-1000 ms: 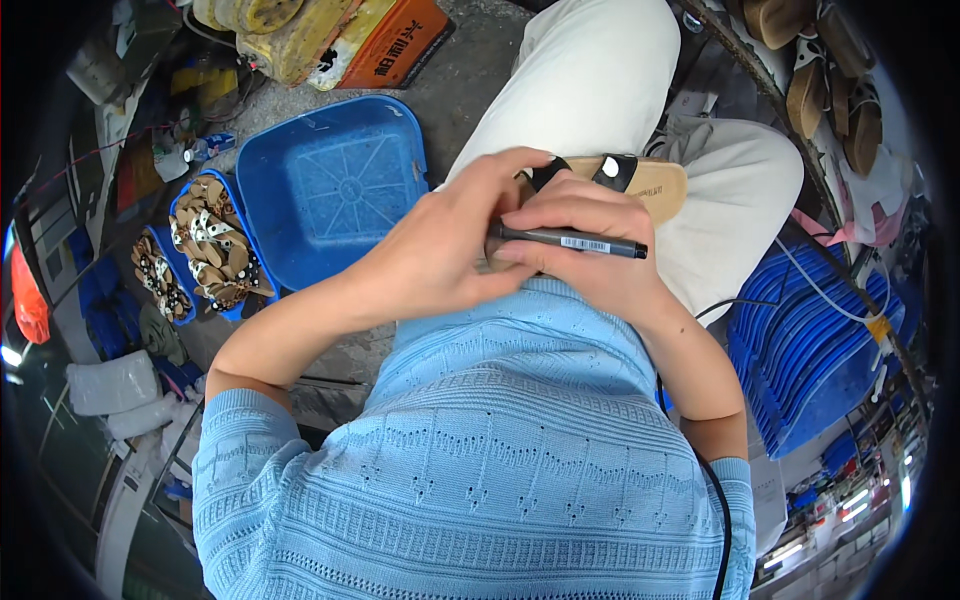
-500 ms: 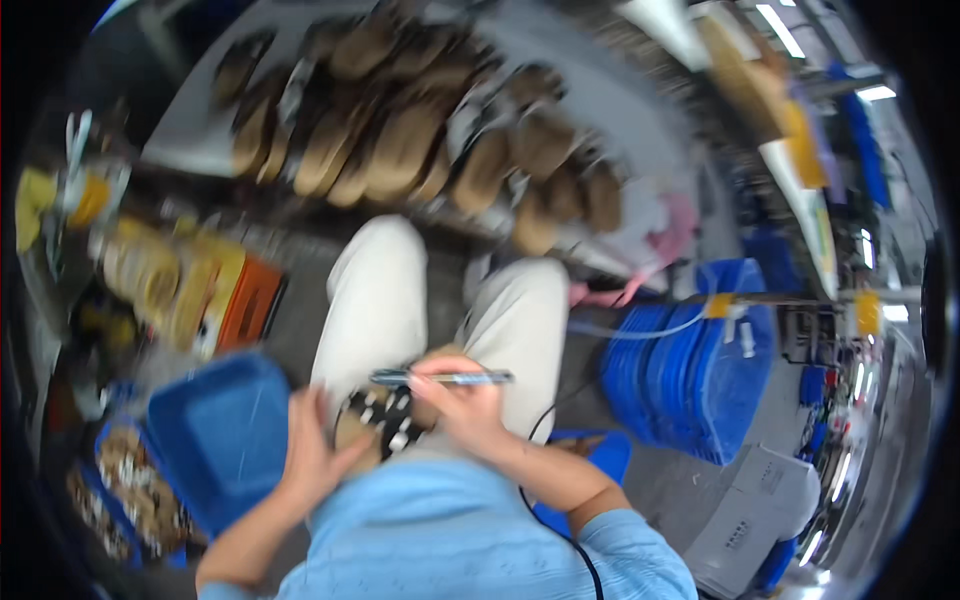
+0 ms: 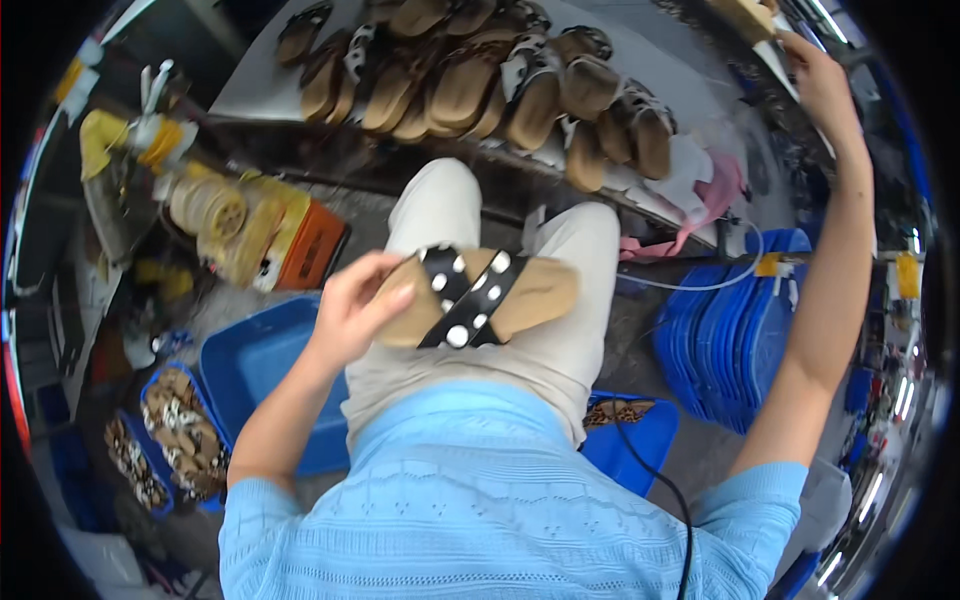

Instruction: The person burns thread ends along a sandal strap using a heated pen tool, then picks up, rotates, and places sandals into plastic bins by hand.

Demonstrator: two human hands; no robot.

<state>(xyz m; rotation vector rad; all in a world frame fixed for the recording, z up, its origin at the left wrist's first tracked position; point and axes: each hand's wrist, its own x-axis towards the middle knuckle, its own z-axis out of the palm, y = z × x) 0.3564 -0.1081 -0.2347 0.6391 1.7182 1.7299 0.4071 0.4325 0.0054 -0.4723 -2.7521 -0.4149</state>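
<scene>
A slide sandal (image 3: 545, 292) with a tan footbed and crossed black straps with white dots lies sideways above my lap. My left hand (image 3: 355, 308) is closed on its left end, the thumb on top of the footbed. My right arm stretches far up to the right. There my right hand (image 3: 822, 88) is beside the edge of a raised shelf, close to a tan object (image 3: 748, 18) that the picture's rim cuts off. Its fingers are partly hidden, and I cannot make out whether they hold anything.
Several similar sandals (image 3: 465, 92) rest on the bench ahead. To the left are an empty blue tub (image 3: 265, 350), an orange and yellow machine (image 3: 312, 245) and blue bins of straps (image 3: 180, 430). Stacked blue trays (image 3: 715, 345) stand at right. A black cable (image 3: 672, 490) crosses my right side.
My right hand has left the sandal and swung up to the upper right; the pen it held is no longer visible. My left hand has raised the sandal and turned it sideways.
</scene>
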